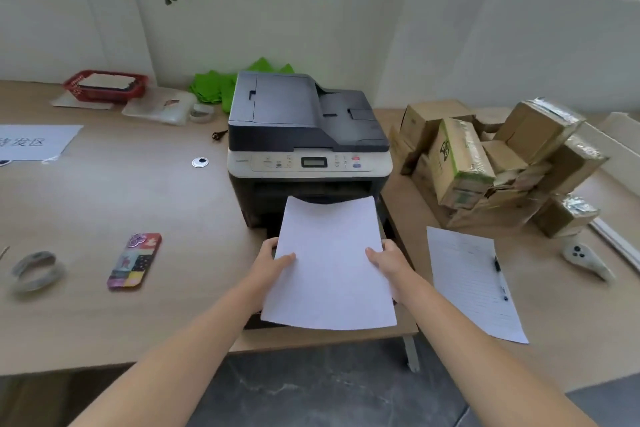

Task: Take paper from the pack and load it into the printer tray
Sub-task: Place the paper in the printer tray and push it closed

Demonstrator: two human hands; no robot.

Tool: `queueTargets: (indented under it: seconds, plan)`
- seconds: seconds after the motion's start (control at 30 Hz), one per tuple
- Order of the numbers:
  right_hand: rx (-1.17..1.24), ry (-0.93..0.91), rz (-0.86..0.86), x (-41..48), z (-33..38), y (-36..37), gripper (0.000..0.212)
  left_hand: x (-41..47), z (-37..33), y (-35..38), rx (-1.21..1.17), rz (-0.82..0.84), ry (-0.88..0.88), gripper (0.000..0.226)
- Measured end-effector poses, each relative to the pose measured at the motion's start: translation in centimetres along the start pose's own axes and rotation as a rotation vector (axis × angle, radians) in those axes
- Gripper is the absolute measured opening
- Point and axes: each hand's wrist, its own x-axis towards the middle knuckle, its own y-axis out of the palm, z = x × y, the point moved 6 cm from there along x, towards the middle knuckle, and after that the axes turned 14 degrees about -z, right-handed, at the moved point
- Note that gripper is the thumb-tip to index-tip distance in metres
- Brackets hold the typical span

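Left hand: the left hand is closed on the left edge of the paper, thumb on top and fingers under it.
Right hand: the right hand grips the right edge the same way, so the sheets hang between the two hands.
Paper: it is held flat over the pulled-out tray, its far edge bowed upward just in front of the printer; how many sheets there are cannot be told.
Tray: mostly hidden under the paper, with only its dark right rim showing.
Table: a phone lies well to the left and a lined sheet with a pen to the right.
Risk: the curled far edge could catch the printer's front and buckle; uneven lowering would likely leave the stack skewed against the tray guides.
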Motion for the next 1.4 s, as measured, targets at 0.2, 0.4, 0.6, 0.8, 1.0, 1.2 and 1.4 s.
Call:
queueTargets:
  seconds: [0.2,0.4,0.6,0.8,1.0,1.2,1.4]
  plan:
    - [-0.135,0.114,0.045,4.2,-2.9,2.5,0.030,3.3,4.8,0.7,-0.039,-0.027,-0.171,0.048]
    - [-0.184,0.199,0.010,8.3,-4.5,5.1,0.040,7.1,6.6,0.7,-0.071,-0.027,-0.253,0.054]
    - [-0.184,0.176,-0.059,10.8,-3.3,7.2,0.047,10.7,6.1,0.9,-0.099,-0.038,-0.188,0.044]
    - [-0.172,0.107,-0.084,14.3,-2.4,9.4,0.044,13.9,4.4,1.4,-0.009,-0.115,-0.060,0.044]
    - [-0.200,0.010,-0.087,16.4,-1.7,10.1,0.034,15.4,3.6,2.9,0.042,-0.221,-0.020,0.044]
    - [-0.344,-0.191,-0.163,17.1,-2.5,10.6,0.046,16.3,4.0,3.3,0.317,-0.319,0.119,0.044]
    - [-0.679,-0.460,-0.188,17.3,-1.5,11.1,0.083,16.5,4.2,3.3,0.634,-0.242,0.421,0.061]
